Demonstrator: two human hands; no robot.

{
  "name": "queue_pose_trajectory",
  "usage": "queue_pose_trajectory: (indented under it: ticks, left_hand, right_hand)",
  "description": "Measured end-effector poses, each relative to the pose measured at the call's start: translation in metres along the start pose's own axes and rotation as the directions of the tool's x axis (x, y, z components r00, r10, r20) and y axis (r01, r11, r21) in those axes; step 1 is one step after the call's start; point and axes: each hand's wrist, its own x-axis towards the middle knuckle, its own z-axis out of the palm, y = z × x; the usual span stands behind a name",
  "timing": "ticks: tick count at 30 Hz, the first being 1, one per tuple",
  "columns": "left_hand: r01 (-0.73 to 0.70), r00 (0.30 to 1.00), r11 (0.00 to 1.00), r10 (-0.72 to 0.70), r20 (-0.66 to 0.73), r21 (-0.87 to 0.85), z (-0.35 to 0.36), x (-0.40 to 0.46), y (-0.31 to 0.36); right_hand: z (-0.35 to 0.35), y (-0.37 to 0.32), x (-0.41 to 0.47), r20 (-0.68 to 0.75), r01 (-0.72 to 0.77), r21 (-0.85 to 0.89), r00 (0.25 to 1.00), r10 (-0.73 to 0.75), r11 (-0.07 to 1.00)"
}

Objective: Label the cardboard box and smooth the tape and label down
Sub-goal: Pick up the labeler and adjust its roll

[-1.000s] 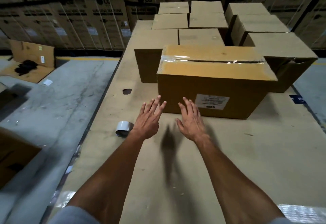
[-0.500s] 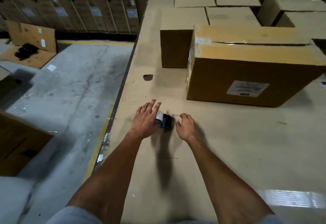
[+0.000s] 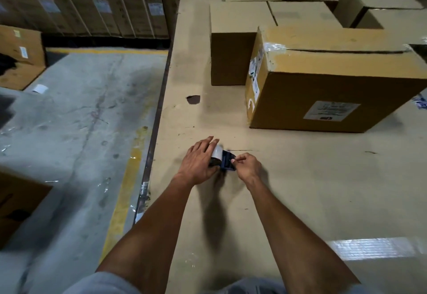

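Note:
A brown cardboard box (image 3: 300, 99) sits on the table at the right, taped along its top seam. A white label (image 3: 331, 111) is stuck on its front face and more stickers show on its left side. Well in front of the box, my left hand (image 3: 198, 163) wraps around a roll of tape (image 3: 218, 156) resting on the table. My right hand (image 3: 247, 166) pinches the roll's dark free end (image 3: 227, 163) between thumb and fingers, just right of the roll.
Several plain cardboard boxes (image 3: 233, 46) stand behind and beside the labelled one. The table (image 3: 300, 189) has a dark hole (image 3: 193, 99) near its left edge, which drops to a concrete floor (image 3: 69, 131). Strapped cartons (image 3: 92, 2) line the far wall.
My hands left the box front and came down to the tape roll. The left hand now grips it and the right hand pinches its end. The view has swung left and down.

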Motion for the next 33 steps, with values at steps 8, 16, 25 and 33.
queue_pose_trajectory:
  ticks: [8,16,25,33]
  left_hand:
    - [-0.012,0.996,0.981,-0.004,-0.085,-0.195,0.007,0.002,0.003]
    - [0.0,0.994,0.946,-0.035,-0.104,-0.323,0.004,-0.006,0.001]
    - [0.019,0.991,0.941,-0.062,-0.117,-0.338,0.007,-0.02,0.006]
    - [0.026,0.987,0.94,-0.078,-0.138,-0.34,0.007,-0.027,0.008]
  right_hand:
    - [0.0,0.006,-0.001,0.036,0.042,-0.052,0.999,-0.04,0.998]
    - [0.005,0.012,0.001,0.075,-0.024,0.192,0.997,0.009,0.981]
    - [-0.002,0.02,-0.005,0.075,-0.112,0.454,0.993,0.087,0.884]
    - [0.002,0.033,0.01,-0.034,0.0,0.217,0.999,0.008,0.976]
